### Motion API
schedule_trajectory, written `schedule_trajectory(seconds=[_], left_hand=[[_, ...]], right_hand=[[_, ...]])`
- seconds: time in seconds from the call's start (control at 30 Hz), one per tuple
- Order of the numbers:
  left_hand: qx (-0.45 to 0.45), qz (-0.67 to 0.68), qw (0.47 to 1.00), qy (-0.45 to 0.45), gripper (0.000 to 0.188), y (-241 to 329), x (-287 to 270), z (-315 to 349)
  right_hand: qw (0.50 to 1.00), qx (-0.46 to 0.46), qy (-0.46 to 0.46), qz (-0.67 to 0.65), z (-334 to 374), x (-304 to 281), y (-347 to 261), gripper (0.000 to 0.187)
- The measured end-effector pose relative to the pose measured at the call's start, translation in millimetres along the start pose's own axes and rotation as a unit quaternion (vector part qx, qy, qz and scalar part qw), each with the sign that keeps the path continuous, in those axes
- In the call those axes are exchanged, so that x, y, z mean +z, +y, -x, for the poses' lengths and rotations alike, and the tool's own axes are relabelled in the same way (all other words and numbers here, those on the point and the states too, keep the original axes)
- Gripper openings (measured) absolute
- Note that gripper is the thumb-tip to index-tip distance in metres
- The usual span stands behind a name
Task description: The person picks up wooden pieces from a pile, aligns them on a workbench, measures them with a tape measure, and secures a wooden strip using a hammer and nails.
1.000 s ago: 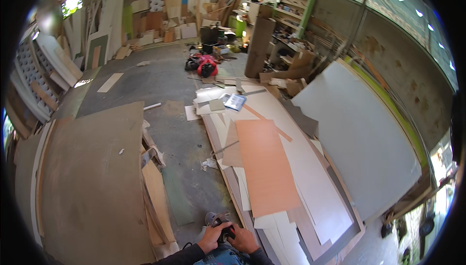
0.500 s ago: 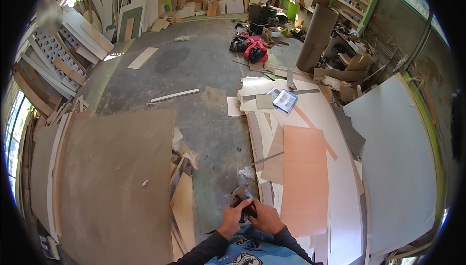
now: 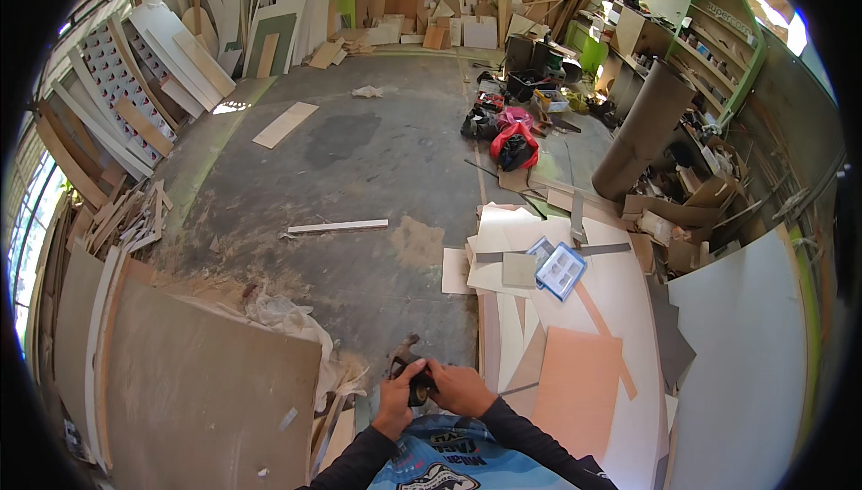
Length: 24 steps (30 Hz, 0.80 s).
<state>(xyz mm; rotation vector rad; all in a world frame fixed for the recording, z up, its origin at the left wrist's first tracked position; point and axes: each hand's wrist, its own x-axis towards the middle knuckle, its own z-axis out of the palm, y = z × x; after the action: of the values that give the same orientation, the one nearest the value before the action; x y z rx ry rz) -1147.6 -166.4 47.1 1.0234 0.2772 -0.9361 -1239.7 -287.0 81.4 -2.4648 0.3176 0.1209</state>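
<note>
Left hand [image 3: 392,405] and right hand [image 3: 461,391] remain closed around a dark tool [image 3: 419,393]; the orange sheet [image 3: 579,387] now sits lower in view, suggesting the tool is being carried forward.

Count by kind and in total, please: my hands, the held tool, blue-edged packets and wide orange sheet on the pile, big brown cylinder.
Left hand and right hand: 2
Held tool: 1
Blue-edged packets: 2
Orange sheet: 1
Brown cylinder: 1
Total: 7

Brown roll [image 3: 645,131] tilted; green-framed shelf [image 3: 716,61]; white strip [image 3: 339,226] on floor [image 3: 350,162]
</note>
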Motion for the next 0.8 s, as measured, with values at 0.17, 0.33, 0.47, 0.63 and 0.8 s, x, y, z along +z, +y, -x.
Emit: schedule_trajectory(seconds=[0.17,0.33,0.47,0.63,0.8], left_hand=[[0.016,0.072,0.996,0.045,0.019,51,23,-96],[-0.014,0.09,0.995,0.042,0.019,118,60,-208],[-0.058,0.111,0.992,-0.002,0.018,171,84,-310],[-0.057,0.055,0.997,-0.014,0.024,231,136,-405],[-0.039,0.031,0.997,0.064,0.033,266,159,-492]], right_hand=[[0.997,-0.005,-0.075,0.031,-125,-38,28,0.041],[0.995,-0.037,-0.09,0.021,-256,-68,79,0.045],[0.995,-0.005,-0.093,0.038,-354,-117,92,0.05],[0.998,0.027,-0.045,0.021,-449,-174,115,0.047],[0.998,0.026,-0.029,0.043,-544,-187,148,0.046]])
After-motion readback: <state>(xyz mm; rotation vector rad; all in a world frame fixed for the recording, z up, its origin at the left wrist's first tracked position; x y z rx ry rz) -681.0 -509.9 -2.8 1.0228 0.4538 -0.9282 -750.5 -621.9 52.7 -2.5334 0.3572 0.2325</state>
